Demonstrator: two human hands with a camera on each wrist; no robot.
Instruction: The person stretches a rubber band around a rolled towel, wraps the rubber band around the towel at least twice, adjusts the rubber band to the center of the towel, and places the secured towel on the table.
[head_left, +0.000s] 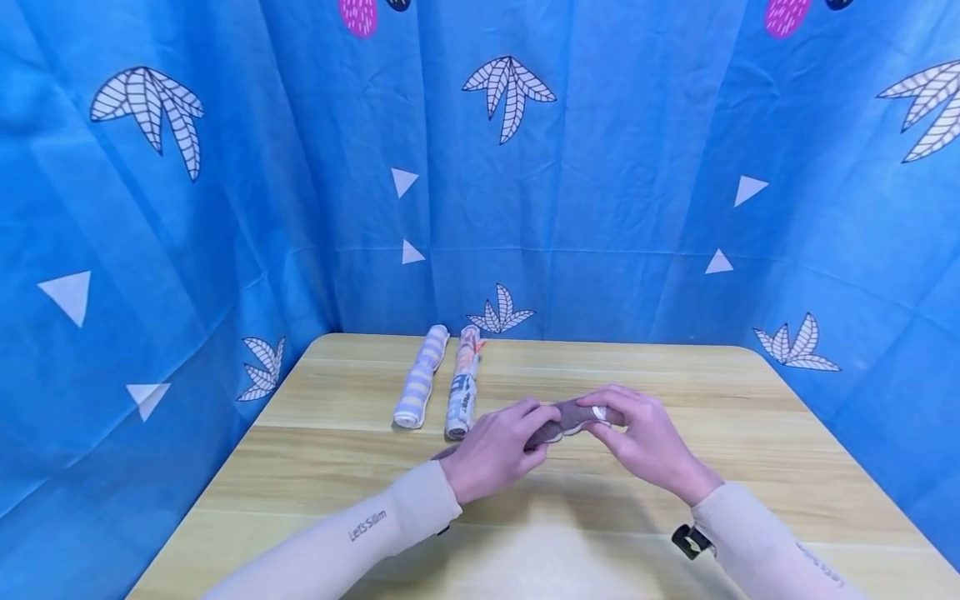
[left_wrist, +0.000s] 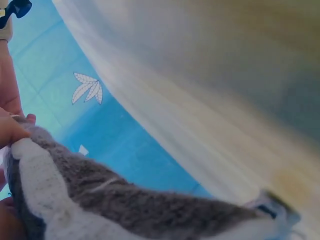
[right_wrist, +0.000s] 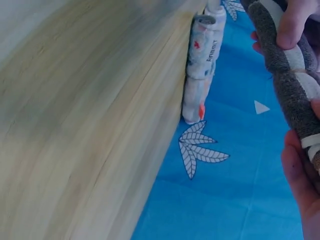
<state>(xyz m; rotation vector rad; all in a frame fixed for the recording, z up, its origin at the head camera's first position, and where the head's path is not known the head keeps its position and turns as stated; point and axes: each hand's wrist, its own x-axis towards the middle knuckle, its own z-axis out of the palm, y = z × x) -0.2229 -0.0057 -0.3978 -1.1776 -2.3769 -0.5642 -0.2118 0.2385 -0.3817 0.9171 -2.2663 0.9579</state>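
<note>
A rolled grey towel (head_left: 567, 416) with white parts is held up over the table between both hands. My left hand (head_left: 497, 448) grips it toward its left part, fingers curled over the top and thumb below. Near its right end, my right hand (head_left: 647, 435) pinches the roll between thumb and fingers, beside a narrow white band (right_wrist: 311, 141). In the left wrist view, the fuzzy grey cloth (left_wrist: 150, 212) stretches across the bottom with a white strip along it. The palm-side part of the roll is hidden by the left hand.
Two more rolled towels lie side by side at the back left of the wooden table (head_left: 637, 375): one striped lavender and cream (head_left: 420, 379), one white with printed letters and orange marks (head_left: 462, 385). A blue patterned curtain (head_left: 600, 208) surrounds the table's back and sides.
</note>
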